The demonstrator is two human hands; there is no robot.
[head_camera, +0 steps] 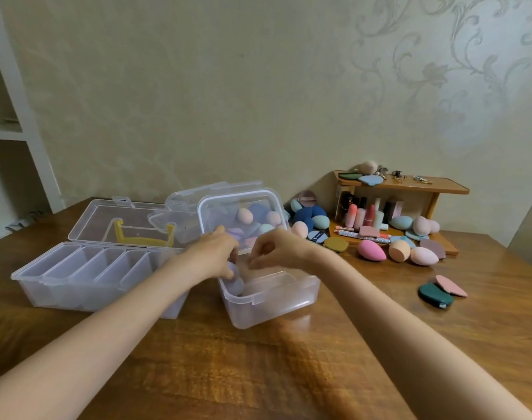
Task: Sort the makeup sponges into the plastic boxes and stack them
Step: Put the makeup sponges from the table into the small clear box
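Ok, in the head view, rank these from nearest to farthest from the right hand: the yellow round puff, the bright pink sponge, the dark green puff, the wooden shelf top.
From the right hand:
1. yellow round puff, just to its right on the table.
2. bright pink sponge, further right, in front of the shelf.
3. dark green puff, far right, toward the near edge.
4. wooden shelf top, far right, against the wall.

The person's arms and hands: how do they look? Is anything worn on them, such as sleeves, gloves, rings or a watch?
Both forearms are bare up to the frame's lower edge; no sleeve shows. The left hand and the right hand wear no gloves. No watch, bracelet or ring is visible on either wrist or on the fingers, though the fingers are slightly blurred, so a thin ring could be missed. Nails cannot be judged.
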